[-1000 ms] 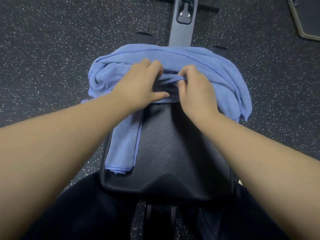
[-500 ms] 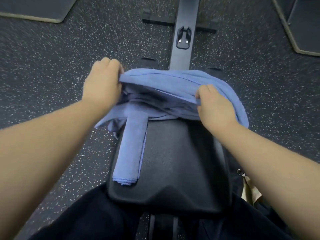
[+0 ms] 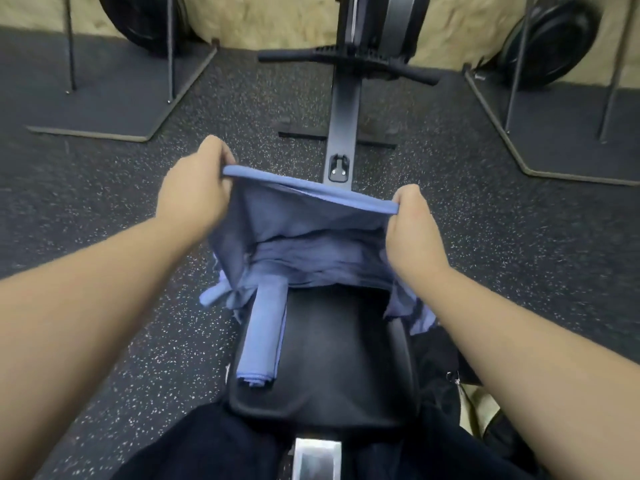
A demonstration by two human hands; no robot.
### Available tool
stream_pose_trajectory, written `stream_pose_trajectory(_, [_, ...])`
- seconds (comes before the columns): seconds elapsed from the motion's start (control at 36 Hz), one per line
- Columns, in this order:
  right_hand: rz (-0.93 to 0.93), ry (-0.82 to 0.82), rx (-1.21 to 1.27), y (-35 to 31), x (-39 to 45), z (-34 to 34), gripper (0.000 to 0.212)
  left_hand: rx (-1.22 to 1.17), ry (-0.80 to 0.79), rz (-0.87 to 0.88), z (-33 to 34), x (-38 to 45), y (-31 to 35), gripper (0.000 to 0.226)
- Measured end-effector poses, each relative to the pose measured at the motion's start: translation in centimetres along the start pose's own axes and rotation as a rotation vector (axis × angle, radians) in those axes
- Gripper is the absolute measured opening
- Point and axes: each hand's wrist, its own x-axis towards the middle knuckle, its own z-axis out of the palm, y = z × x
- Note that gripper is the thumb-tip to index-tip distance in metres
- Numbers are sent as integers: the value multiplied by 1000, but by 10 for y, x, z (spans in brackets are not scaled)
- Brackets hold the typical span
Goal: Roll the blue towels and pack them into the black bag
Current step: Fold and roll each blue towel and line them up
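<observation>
Over the black seat (image 3: 332, 355) of the rowing machine, I see both hands lifting one blue towel (image 3: 311, 216) by its top edge. The left hand (image 3: 194, 192) has its grip curled round the left corner, and the right hand (image 3: 412, 226) has its grip pinching the right corner, so the edge runs taut between them and slopes down toward the right. The cloth hangs from that edge, and its lower folds lie bunched on the far end of the seat. A second towel (image 3: 265, 334), folded into a long narrow strip, lies along the left side of the seat with its near end at the seat's edge. More blue cloth spills off the seat on both sides.

Beyond the raised towel, the machine's rail (image 3: 343, 109) runs away from me to the handle bar (image 3: 349, 60) and flywheel housing. On the speckled rubber floor (image 3: 104, 209), dark mats carrying metal frames sit to the left (image 3: 114, 95) and right (image 3: 568, 133). At the lower right, between my right forearm and the seat, a dark bag (image 3: 436, 355) with a zip pull shows, mostly hidden by the arm. My dark trousers fill the bottom edge.
</observation>
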Motion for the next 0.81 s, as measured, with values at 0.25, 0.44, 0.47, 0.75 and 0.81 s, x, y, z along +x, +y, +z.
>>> stream_pose_trajectory(0.25, [-56, 80, 35, -40, -22, -74, 23, -31, 68, 48, -80, -7, 47, 19])
stream_pose_trajectory(0.44, [-101, 119, 14, -60, -42, -127, 14, -23, 110, 146, -133, -28, 76, 18])
stream_pose_trajectory(0.47, [-98, 119, -3, -61, -45, -135, 11, -14, 111, 155, -139, -31, 79, 16])
stream_pose_trajectory(0.75, [-93, 143, -54, -72, -81, -192, 11, -54, 134, 211, -185, -74, 107, 13])
stream_pose_trajectory(0.81, [-104, 153, -59, -74, -90, -200, 10, -72, 143, 220, -193, -84, 110, 17])
